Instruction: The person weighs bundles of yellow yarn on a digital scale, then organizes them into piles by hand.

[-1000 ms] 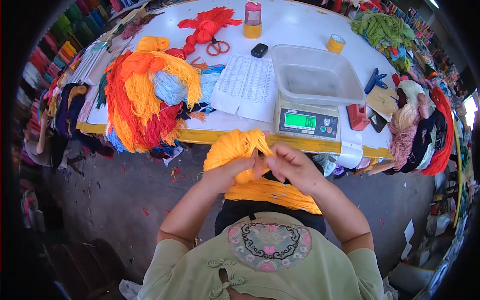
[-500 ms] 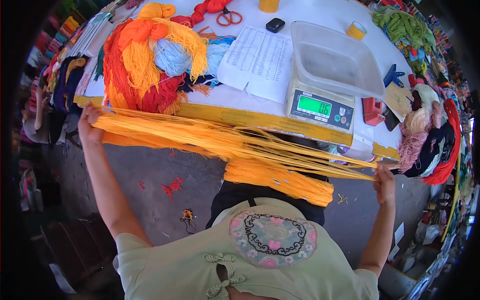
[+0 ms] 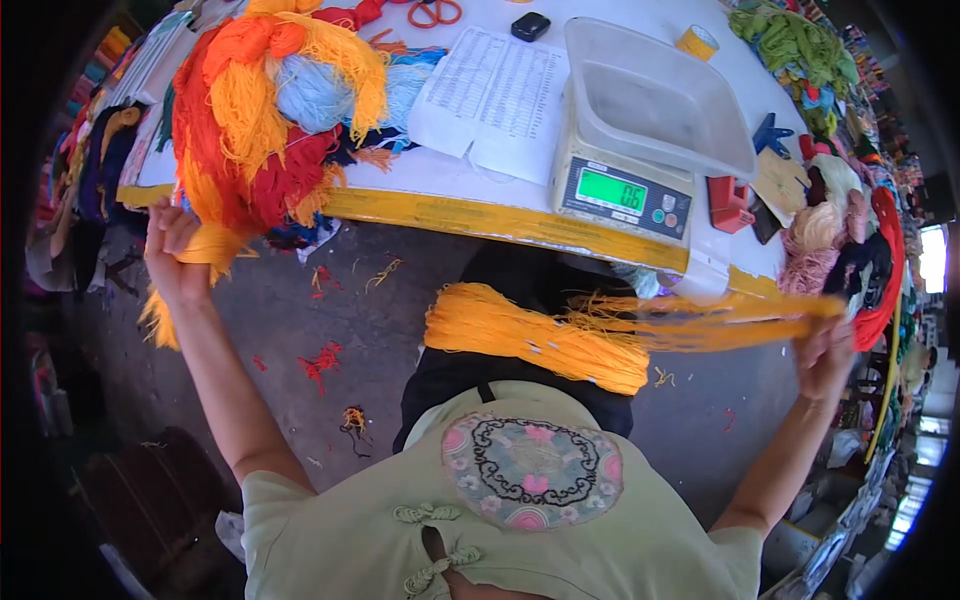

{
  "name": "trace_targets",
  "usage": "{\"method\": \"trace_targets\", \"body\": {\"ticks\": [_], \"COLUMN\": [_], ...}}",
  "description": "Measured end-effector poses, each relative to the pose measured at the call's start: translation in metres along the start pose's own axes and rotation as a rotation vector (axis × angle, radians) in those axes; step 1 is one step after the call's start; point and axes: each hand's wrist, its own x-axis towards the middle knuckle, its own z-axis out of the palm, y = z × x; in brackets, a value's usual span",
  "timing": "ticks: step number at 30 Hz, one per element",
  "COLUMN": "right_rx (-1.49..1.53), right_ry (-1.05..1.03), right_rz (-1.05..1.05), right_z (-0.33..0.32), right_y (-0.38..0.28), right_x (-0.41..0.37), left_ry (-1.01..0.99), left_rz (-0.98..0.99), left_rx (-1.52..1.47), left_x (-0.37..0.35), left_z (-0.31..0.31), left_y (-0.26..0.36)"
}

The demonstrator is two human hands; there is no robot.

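Near the table's front left corner my left hand [image 3: 175, 250] is closed around a yellow-orange yarn bundle [image 3: 212, 245], whose loose end hangs below the wrist. Out to the right, my right hand [image 3: 825, 355] grips thinner yellow yarn strands [image 3: 715, 318]. These are blurred by motion and trail leftward, their loose ends over my lap. A thick yellow-orange skein of yarn [image 3: 535, 338] lies across my lap between the two hands, overlapped at its right part by the trailing strands.
On the table are a heap of red, orange and blue yarn [image 3: 265, 110], printed sheets [image 3: 490, 100], and a digital scale [image 3: 625, 195] bearing a clear plastic tub [image 3: 660, 95]. A red block-shaped object [image 3: 730, 205] and more yarn [image 3: 850, 240] are at the right. Thread scraps [image 3: 318, 365] litter the floor.
The yarn stretched between my hands has parted into two portions, one in each hand. My right hand has moved outward to the right, and the left portion now hangs down.
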Motion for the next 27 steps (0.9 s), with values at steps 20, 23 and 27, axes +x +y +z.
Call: {"method": "trace_targets", "body": {"ticks": [20,23,27], "right_rx": [-1.239,-1.501,-1.574], "right_ry": [-0.150,-0.206,-0.300], "right_rz": [-0.892,-0.801,-0.722], "right_z": [0.175,0.174,0.152], "right_y": [-0.135,-0.013,0.061], "right_x": [0.210,0.173,0.124], "left_ry": [0.088,0.057,0.039], "left_rz": [-0.159,-0.135,-0.120], "left_rx": [1.135,1.181,1.201], "left_x": [0.028,0.029,0.024], "left_z": [0.026,0.019,0.026], "left_y": [-0.281,-0.283,-0.281]}}
